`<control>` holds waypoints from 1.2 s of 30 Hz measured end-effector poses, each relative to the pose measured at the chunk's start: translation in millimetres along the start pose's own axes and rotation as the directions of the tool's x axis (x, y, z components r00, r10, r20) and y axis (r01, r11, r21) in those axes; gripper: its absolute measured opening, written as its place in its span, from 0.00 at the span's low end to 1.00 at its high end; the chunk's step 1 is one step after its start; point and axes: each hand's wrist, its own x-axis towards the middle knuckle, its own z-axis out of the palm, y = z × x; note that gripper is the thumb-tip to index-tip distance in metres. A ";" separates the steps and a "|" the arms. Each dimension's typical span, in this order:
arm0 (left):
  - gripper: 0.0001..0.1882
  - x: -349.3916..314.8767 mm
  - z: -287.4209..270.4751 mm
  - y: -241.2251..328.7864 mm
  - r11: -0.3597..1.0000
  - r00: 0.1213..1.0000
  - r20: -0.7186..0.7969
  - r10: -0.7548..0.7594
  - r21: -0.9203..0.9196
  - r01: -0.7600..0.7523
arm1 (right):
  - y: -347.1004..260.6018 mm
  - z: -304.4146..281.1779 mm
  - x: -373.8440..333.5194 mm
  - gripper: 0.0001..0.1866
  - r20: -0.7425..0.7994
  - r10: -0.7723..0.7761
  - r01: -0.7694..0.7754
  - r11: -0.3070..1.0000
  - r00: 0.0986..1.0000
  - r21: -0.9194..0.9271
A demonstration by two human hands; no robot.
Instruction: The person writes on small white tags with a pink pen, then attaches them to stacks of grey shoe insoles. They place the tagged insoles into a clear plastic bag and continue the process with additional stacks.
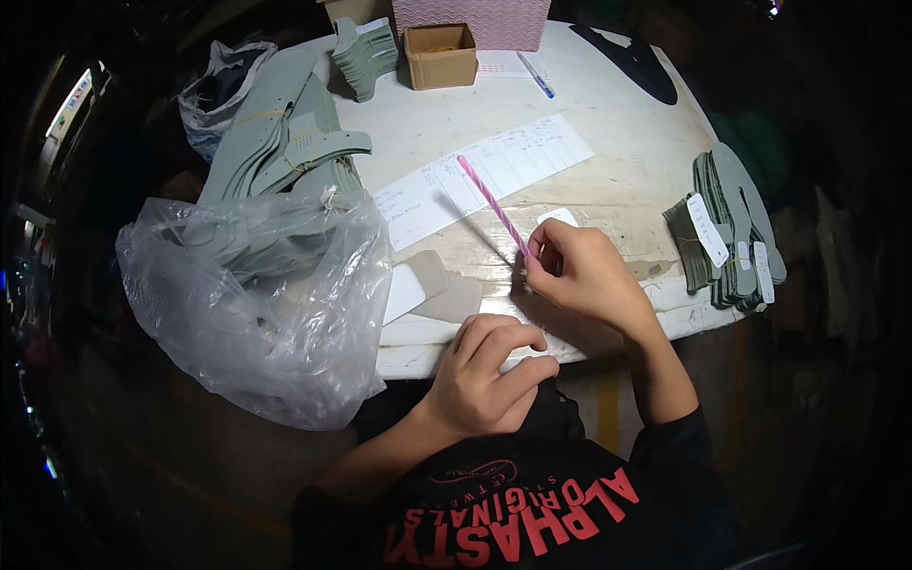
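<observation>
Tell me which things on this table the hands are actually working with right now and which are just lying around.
In use:
- pink striped pen, held in the right hand
- small white slip, under the left hand
- white paper sheet

Lying about:
- plastic bag with grey cut pieces
- cardboard box
- blue pen
- tagged grey bundle
- black cut piece

This looks like a small workshop for shoe parts: a worn white table (608,180) carries stacks of grey cut pieces (727,233) with tags, a plastic bag (256,304) of more pieces, and a paper list (484,176).
</observation>
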 end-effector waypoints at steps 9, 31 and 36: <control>0.24 12.4 47.3 -18.9 0.930 0.923 0.252 -0.290 0.304 0.208 | 44.4 -45.3 -23.0 0.10 -0.210 0.130 0.041 0.753 0.969 0.657; 0.28 18.0 55.1 -19.7 0.865 0.864 0.331 -0.379 0.459 0.203 | 54.5 8.5 -36.3 0.15 -0.402 0.078 0.026 0.969 0.912 0.246; 0.29 17.8 55.5 -20.1 0.865 0.865 0.330 -0.378 0.458 0.203 | 49.5 5.8 -33.3 0.13 -0.381 0.036 0.037 0.982 0.924 0.184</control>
